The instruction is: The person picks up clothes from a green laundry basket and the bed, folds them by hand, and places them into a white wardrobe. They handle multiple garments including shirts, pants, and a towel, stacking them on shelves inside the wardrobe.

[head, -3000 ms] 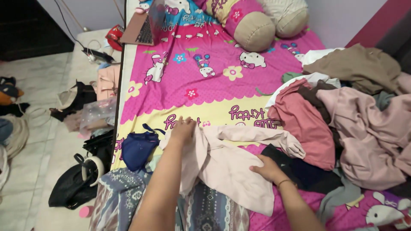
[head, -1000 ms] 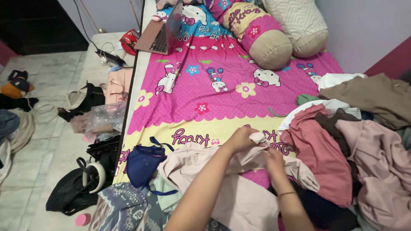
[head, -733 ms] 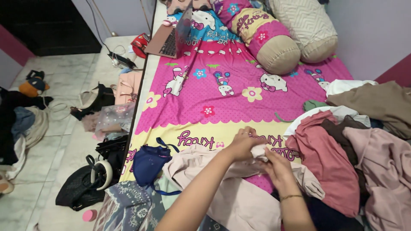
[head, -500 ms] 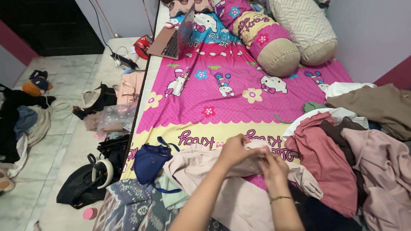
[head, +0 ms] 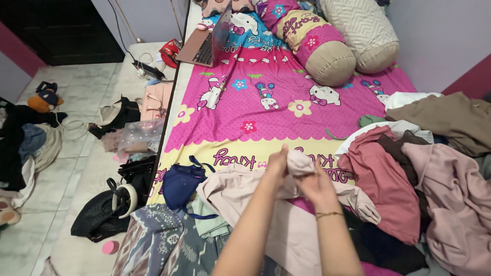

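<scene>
Pale beige garment (head: 286,225), a long-sleeved top by the look of it, spread low on the pink cartoon-print bedsheet (head: 266,110), one sleeve end (head: 299,162) lifted clear of the bed between both hands. Soft, light and limp by the look of it, likely to sag and slide wherever unsupported; best gripped at the cuff or along a seam, where the cloth is doubled. Body of the garment running from near the bed's foot up toward the yellow band, long axis roughly along the arms; raised sleeve pointing up and away toward the pillows.

Left hand (head: 277,162) closed around the left side of the bunched sleeve end, fingers curled, thumb hidden. Right hand (head: 315,185) closed on the same bunch from the right, fingers folded into the cloth just below the cuff; thin bracelet at the wrist.

Just left of the garment, a dark blue bag (head: 181,183) with straps, and beneath it a grey-blue patterned cloth (head: 156,240). To the right, touching the garment's far sleeve, a heap of clothes: a dusty-rose top (head: 383,181), a pale pink piece (head: 450,199), a brown one (head: 450,120). Farther up the bed, an open laptop (head: 207,43) at the edge, a bolster (head: 314,43) and a quilted pillow (head: 365,33). On the tiled floor (head: 76,92) beside the bed, black bags (head: 102,217) and scattered clothing
</scene>
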